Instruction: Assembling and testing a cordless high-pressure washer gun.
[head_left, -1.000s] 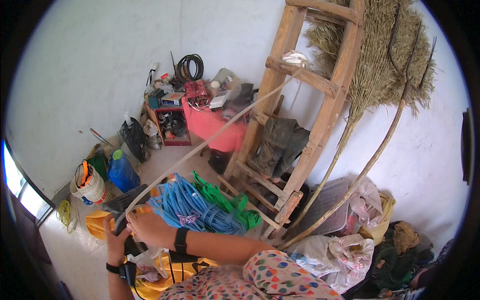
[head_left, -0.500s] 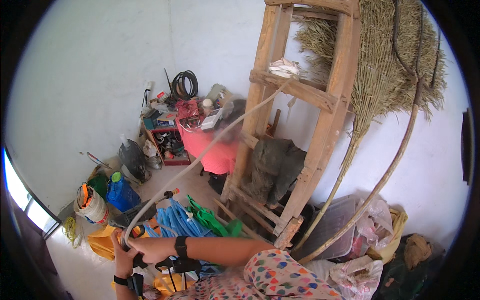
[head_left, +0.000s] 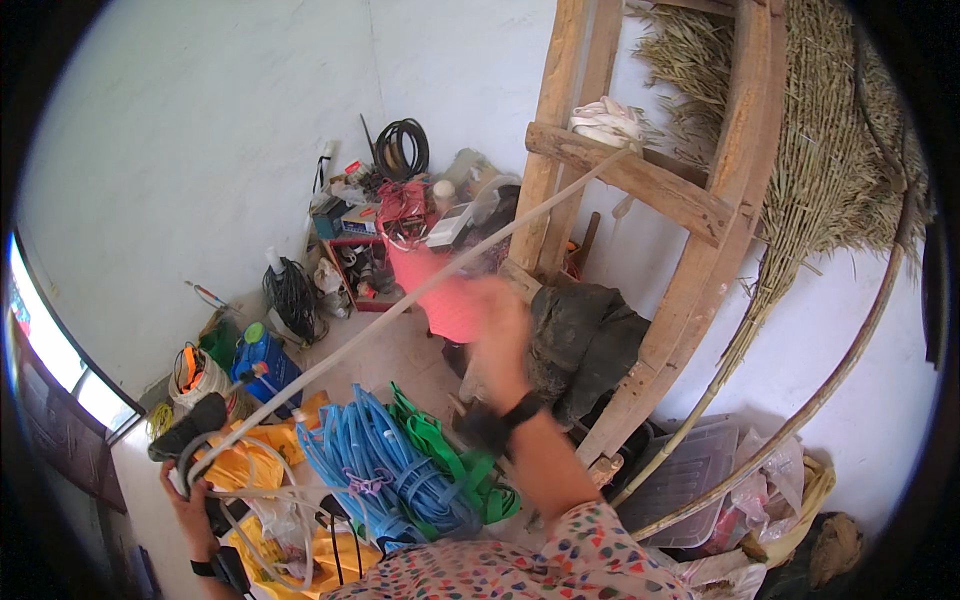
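A long pale hose or strap runs taut and slanting from the lower left up to the wooden frame. At that crossbar it meets a white wound bundle. My left hand, low at the left, is closed around the lower end of the pale length, where it loops, beside a black handle-like object with a reddish tip. My right hand is raised just below the middle of the pale length, in front of a pink cloth. Motion smears its fingers, so contact is unclear.
Coiled blue hose and green straps lie in front of me, beside yellow bags. A blue jug and white bucket stand left. A bundled-stalk broom and plastic bin are right.
My right hand has left the left hand and moved up and right along the pale length. My left hand has shifted left and down. The view has shifted too.
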